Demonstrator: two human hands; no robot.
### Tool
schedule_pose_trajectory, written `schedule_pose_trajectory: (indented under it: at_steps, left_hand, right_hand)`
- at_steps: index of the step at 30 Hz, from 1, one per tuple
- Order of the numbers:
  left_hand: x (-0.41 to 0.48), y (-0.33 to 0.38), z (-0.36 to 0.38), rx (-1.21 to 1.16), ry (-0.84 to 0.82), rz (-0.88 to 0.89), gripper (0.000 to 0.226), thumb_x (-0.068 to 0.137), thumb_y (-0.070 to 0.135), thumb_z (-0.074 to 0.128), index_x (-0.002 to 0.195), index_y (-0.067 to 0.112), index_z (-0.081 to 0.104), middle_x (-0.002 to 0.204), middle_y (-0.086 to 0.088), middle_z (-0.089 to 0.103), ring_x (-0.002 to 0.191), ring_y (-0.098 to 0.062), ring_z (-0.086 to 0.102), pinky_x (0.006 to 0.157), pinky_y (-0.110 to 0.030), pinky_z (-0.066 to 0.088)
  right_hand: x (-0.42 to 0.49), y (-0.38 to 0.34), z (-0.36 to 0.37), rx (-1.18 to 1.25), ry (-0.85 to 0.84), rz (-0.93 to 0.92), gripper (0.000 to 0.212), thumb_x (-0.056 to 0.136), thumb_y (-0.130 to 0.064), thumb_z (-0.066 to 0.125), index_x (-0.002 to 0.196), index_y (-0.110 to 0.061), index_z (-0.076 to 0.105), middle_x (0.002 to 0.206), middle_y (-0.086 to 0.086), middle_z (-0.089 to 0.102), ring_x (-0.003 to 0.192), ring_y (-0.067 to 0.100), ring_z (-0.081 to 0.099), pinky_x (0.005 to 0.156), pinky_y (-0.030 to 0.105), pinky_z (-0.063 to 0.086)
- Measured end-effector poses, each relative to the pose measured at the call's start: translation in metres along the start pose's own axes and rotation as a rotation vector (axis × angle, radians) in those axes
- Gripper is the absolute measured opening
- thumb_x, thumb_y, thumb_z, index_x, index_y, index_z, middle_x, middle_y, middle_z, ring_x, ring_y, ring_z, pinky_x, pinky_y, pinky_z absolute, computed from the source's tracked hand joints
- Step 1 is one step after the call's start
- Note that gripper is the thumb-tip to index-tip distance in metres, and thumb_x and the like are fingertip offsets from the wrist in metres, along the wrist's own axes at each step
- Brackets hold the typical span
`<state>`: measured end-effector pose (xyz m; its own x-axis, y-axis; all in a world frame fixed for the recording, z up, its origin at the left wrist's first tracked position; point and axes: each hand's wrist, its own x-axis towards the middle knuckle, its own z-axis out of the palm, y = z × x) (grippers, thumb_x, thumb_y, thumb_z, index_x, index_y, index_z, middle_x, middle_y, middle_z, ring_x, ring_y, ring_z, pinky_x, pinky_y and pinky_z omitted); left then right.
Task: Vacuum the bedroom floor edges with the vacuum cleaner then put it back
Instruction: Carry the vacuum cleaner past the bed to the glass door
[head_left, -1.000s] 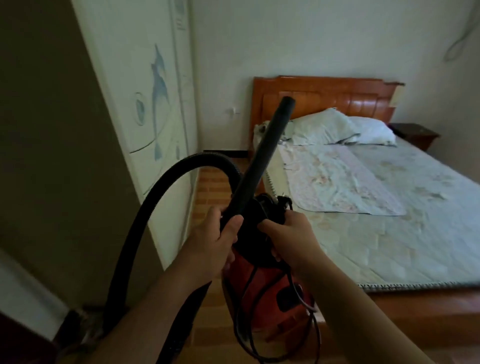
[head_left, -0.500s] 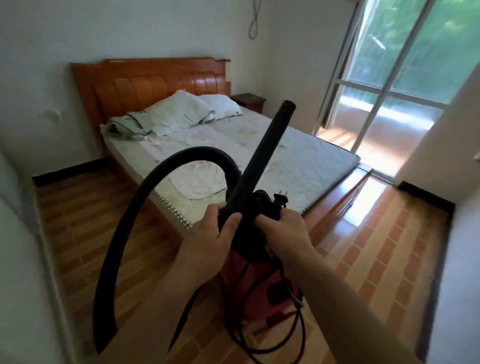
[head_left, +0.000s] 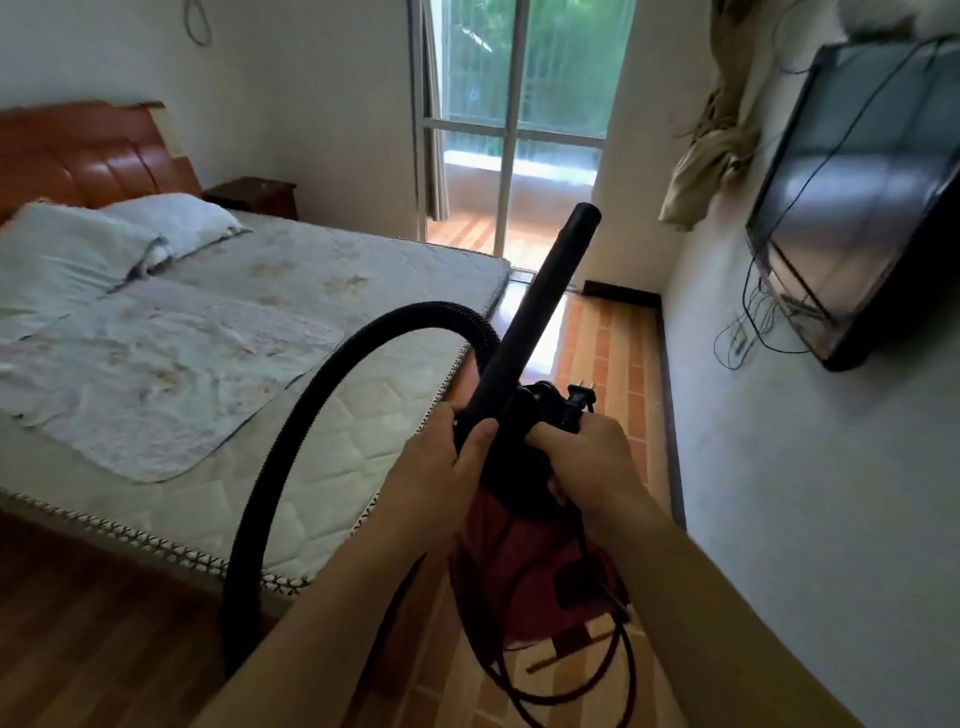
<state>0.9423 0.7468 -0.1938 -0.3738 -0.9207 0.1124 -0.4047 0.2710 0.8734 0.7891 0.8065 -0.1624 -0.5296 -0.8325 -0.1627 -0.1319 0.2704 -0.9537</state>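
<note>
a bed (head_left: 270, 322) is seen at 9 o'clock; the vacuum cleaner (head_left: 524, 561) is gripped by the closed right hand (head_left: 587, 462), its black tube (head_left: 530, 317) by the closed left hand (head_left: 441, 467).

We have swung right: the bed (head_left: 270, 332) now lies at left, the window (head_left: 514, 119) sits centre far, and a wall-mounted television (head_left: 857, 202) has come into view at right, perhaps with cables beneath.

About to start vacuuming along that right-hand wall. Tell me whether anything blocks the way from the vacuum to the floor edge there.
Nothing visible blocks it. The floor strip between bed and wall looks bare up to the baseboard. Both hands carry the vacuum cleaner, its plug unplugged.
</note>
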Motion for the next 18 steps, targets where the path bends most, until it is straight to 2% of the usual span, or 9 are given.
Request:
schedule_pose_trajectory:
  at_steps: [4, 7, 10, 14, 18]
  left_hand:
    - [0.053, 0.024, 0.045, -0.002, -0.071, 0.054, 0.009, 0.102, 0.045, 0.051, 0.107, 0.037, 0.051, 0.080, 0.013, 0.064, 0.066, 0.001, 0.060, 0.058, -0.016, 0.042]
    - [0.087, 0.034, 0.069, 0.009, -0.069, 0.065, 0.025, 0.101, 0.049, 0.052, 0.114, 0.028, 0.054, 0.086, 0.007, 0.068, 0.069, -0.002, 0.064, 0.060, -0.020, 0.046]
    - [0.113, 0.041, 0.085, -0.011, -0.092, 0.069, 0.021, 0.101, 0.046, 0.051, 0.115, 0.031, 0.053, 0.090, 0.008, 0.067, 0.076, 0.001, 0.063, 0.059, -0.013, 0.042]
    - [0.159, 0.044, 0.106, -0.012, -0.098, 0.075, 0.025, 0.101, 0.048, 0.051, 0.116, 0.028, 0.055, 0.091, 0.007, 0.068, 0.079, -0.007, 0.066, 0.066, -0.028, 0.050]
    - [0.214, 0.032, 0.119, -0.016, -0.109, 0.063, 0.027, 0.101, 0.050, 0.050, 0.115, 0.028, 0.055, 0.093, 0.009, 0.068, 0.079, -0.004, 0.066, 0.065, -0.026, 0.049]
  right_hand:
    - [0.051, 0.001, -0.043, 0.040, 0.063, -0.001, 0.009, 0.087, -0.015, 0.067, 0.090, -0.007, 0.066, 0.064, 0.009, 0.062, 0.046, 0.018, 0.053, 0.044, 0.029, 0.043]
    - [0.085, -0.001, -0.068, 0.052, 0.089, -0.016, 0.006, 0.088, -0.015, 0.066, 0.091, -0.009, 0.066, 0.066, 0.010, 0.062, 0.048, 0.018, 0.054, 0.044, 0.029, 0.044]
    - [0.112, -0.005, -0.083, 0.050, 0.110, -0.038, 0.004, 0.090, -0.018, 0.069, 0.089, -0.015, 0.066, 0.068, 0.008, 0.065, 0.047, 0.015, 0.055, 0.043, 0.025, 0.044]
    - [0.158, -0.011, -0.095, 0.042, 0.129, -0.047, 0.010, 0.093, -0.026, 0.071, 0.089, -0.026, 0.062, 0.072, 0.005, 0.066, 0.049, 0.010, 0.058, 0.042, 0.017, 0.045]
    - [0.210, -0.012, -0.088, 0.056, 0.161, -0.012, 0.007, 0.093, -0.023, 0.070, 0.094, -0.017, 0.067, 0.069, 0.005, 0.065, 0.043, 0.007, 0.056, 0.042, 0.020, 0.045]
